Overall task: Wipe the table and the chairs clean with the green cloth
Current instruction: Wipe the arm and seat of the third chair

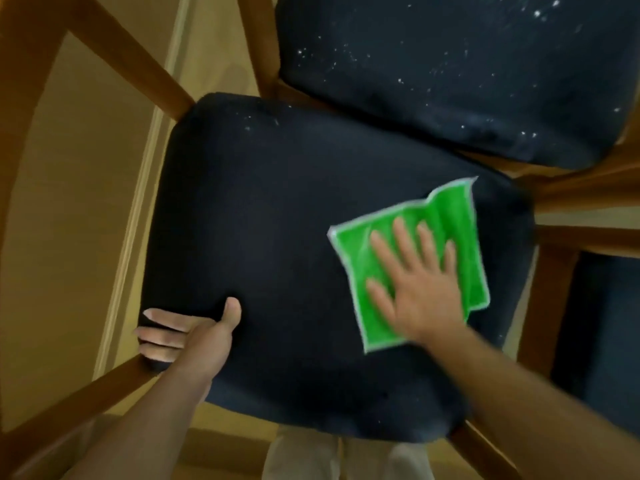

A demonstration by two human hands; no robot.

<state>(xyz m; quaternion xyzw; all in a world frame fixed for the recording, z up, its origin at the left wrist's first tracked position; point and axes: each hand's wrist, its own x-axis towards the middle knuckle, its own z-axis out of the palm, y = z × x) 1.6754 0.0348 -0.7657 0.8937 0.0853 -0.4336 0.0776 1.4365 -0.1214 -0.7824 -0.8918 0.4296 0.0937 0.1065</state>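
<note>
Head view, right hand (420, 292) fingers flat on green cloth (412, 261), left hand (194, 336) apparently gripping seat (277, 220) edge.

This looks like a home, most likely a dining area. Two wooden-framed chairs stand close together: the nearer chair with a dark navy fabric seat cushion (294, 237) and a second chair with the same dark cushion speckled with white crumbs (450, 71) just behind it. Their warm brown wooden legs and rails (138, 64) stand over a pale yellowish wood-look floor (69, 202), a domestic furnishing rather than a workplace one
</note>
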